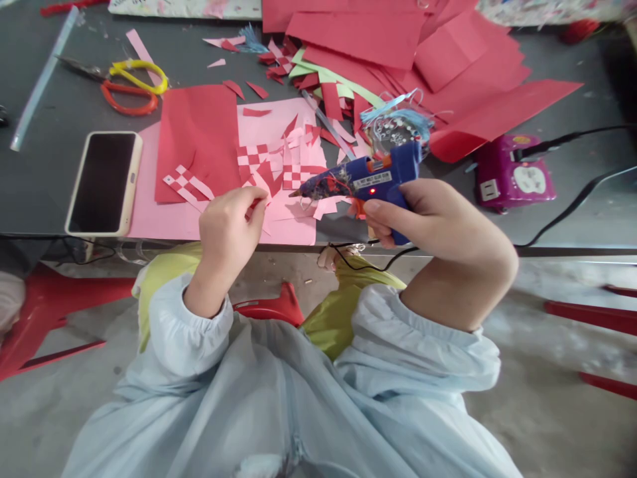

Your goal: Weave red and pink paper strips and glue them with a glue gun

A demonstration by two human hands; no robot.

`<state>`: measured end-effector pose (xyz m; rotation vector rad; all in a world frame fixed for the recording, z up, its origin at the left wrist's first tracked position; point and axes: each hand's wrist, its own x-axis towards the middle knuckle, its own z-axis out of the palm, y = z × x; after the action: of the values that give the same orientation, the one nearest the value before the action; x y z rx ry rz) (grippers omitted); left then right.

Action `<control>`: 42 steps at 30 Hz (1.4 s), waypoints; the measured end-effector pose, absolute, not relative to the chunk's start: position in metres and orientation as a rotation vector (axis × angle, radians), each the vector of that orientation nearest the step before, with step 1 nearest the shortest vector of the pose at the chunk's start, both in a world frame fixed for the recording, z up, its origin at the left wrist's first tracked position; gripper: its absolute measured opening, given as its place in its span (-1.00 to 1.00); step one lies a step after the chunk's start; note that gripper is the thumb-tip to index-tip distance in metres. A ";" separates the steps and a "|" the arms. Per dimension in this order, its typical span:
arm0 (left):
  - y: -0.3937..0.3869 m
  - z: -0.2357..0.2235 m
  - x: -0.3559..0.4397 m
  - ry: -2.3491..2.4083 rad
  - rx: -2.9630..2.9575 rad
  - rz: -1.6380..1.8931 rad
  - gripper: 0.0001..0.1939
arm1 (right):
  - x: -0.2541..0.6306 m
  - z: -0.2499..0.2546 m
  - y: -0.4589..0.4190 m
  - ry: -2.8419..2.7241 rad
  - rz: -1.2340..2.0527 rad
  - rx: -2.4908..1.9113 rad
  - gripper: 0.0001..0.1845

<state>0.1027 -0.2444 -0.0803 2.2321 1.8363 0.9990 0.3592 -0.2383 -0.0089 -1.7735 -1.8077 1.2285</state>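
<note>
"Pale blue jacket (223, 405) nearest, cut off below you; what is your right grip (432, 216) doing?"

"It's wrapped around your glue gun (343, 180) above the near edge of the surface (189, 46), nozzle pointing left over your pink paper (293, 229)."

"And your left grip (229, 216)?"

"Pinched together over that paper, by the near edge. Its fingers hide what they touch, so I cannot tell whether you hold a scrap."

"Your checkered piece (296, 176)?"

"Just beside the nozzle, among cut scraps too jumbled to separate. Your red sheets (353, 40) run out of view at the far edge; your phone (103, 182), its screen dark, lies left, by the near edge."
</note>
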 end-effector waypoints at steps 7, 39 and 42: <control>-0.245 -0.073 0.111 1.856 1.986 1.122 -0.86 | 0.359 -0.006 -0.239 -1.785 1.228 -1.814 -0.62; -0.241 -0.075 0.098 1.757 2.074 1.024 -0.87 | 0.366 -0.014 -0.239 -1.770 1.253 -1.746 -0.65; -0.241 -0.075 0.097 1.735 2.104 1.013 -0.83 | 0.366 -0.015 -0.239 -1.755 1.263 -1.711 -0.65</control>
<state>0.0975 -0.2409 -0.0747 2.1036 1.7346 1.0130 0.3663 -0.2387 -0.0150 -1.7107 -1.7546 1.2627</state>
